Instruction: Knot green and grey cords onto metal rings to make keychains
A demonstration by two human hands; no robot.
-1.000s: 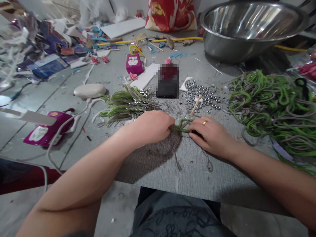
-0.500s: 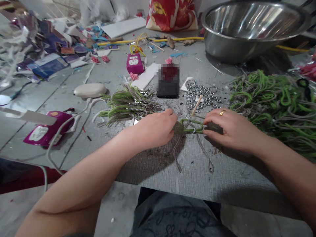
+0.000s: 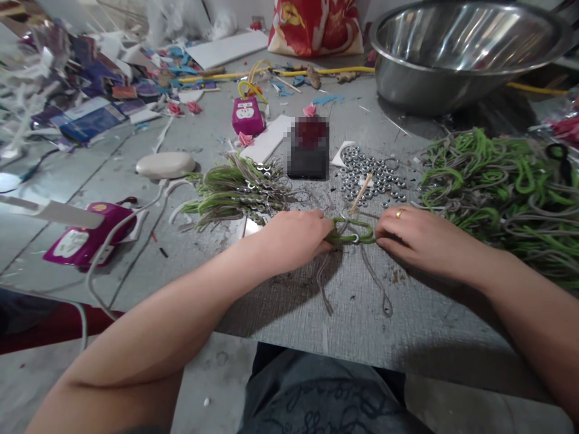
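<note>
My left hand [image 3: 296, 238] is closed, pinching the left end of a green cord [image 3: 355, 232] that lies on the grey table [image 3: 289, 307]. My right hand [image 3: 418, 238], with a gold ring on one finger, pinches the cord's right end. A small metal ring sits on the cord between the two hands. Two grey cord loops [image 3: 377, 289] trail from it toward the table's near edge. Just beyond the hands lies a pile of small metal nuts [image 3: 371, 175] with a wooden stick [image 3: 362, 191] on it.
A bundle of finished green and grey cords [image 3: 230, 190] lies to the left, a big heap of loose cords [image 3: 502, 181] to the right. A steel bowl [image 3: 461, 48] stands at the back right. A phone [image 3: 307, 150], magenta packs [image 3: 85, 238] and paper scraps [image 3: 90, 78] clutter the left.
My right hand drew away to the right, stretching the green cord out between both hands. My left hand's fingers closed tighter on the cord's left end.
</note>
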